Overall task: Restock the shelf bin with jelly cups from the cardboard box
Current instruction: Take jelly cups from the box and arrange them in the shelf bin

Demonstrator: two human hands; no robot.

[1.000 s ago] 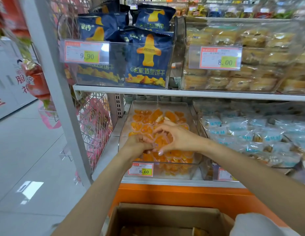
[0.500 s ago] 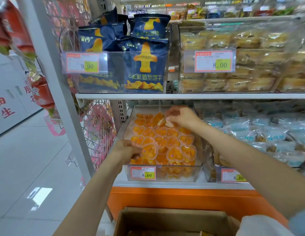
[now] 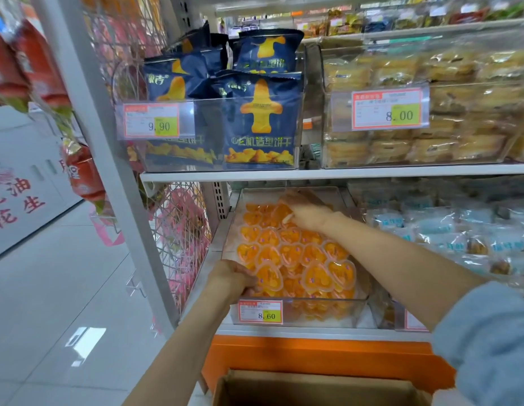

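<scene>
Levelling cups in the bin.
Orange cups (image 3: 299, 253) fill the clear bin (image 3: 313, 316) on the shelf (image 3: 313, 332). Left hand (image 3: 231, 276) curls round cups at the bin's front-left corner. Right hand (image 3: 306, 213) lies on cups by its back edge, too blurred to tell its grip. Next, I judge: reach down to the box (image 3: 313, 388) for more.

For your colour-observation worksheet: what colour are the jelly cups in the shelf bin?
Orange, in clear heart-shaped shells; the jelly cups show best in the head view.
</scene>
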